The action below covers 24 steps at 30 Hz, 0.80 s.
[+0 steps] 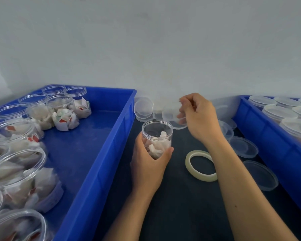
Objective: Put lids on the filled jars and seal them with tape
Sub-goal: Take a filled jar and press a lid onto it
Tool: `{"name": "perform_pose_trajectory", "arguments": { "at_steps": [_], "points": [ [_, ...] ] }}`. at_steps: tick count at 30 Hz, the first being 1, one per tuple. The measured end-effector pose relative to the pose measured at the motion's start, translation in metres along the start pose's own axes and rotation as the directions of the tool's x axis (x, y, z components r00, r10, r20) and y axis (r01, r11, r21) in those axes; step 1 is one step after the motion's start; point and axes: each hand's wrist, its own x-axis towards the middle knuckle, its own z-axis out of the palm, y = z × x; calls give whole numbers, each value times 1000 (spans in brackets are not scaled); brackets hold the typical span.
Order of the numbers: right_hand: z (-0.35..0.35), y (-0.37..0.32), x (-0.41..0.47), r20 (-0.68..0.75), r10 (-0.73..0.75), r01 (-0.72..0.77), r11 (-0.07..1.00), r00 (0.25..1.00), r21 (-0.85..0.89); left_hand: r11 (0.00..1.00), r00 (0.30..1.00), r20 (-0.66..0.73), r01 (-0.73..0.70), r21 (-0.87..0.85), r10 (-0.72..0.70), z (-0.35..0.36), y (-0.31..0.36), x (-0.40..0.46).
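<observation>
Your left hand [149, 164] is gripping the jar [157, 136], fingers and thumb curling round its lower half, and holding it upright over the dark table [181, 206]. The jar is sitting open-topped with white packets inside. Your right hand [201, 117] is pinching a clear lid [172, 117] at the jar's 1 o'clock, just above and beside the rim, not on it yet; the lid is tilting. The tape roll [201, 165] is lying flat on the table at the jar's 4 o'clock, partly under your right forearm. Loose lids [143, 108] are leaning at the wall at 12 o'clock, and more are lying at 3 o'clock. A blue bin [101, 145] at 9 o'clock is holding open filled jars; a second blue bin [261, 129] at 3 o'clock is holding lidded ones.
</observation>
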Motion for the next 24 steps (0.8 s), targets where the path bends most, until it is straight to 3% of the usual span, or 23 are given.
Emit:
{"name": "perform_pose_trajectory", "arguments": {
  "at_steps": [6,10,13,16,24],
  "points": [
    [-3,-13,3,-96,-58,62,997,994,36,998,998,53,-40,55,37,0,2,-4],
    [-7,-18,2,64,43,-48,996,997,71,998,989,144,-53,40,46,1,6,-9],
    [-5,-12,0,173,65,-46,992,983,-114,994,975,192,-113,10,109,1,9,-12],
    [-1,-4,0,249,84,0,948,965,-320,990,976,164,-138,-25,140,1,10,-12],
    [0,-5,-1,298,84,17,947,951,-321,966,977,52,-195,-168,206,5,15,-14]
  ]
}}
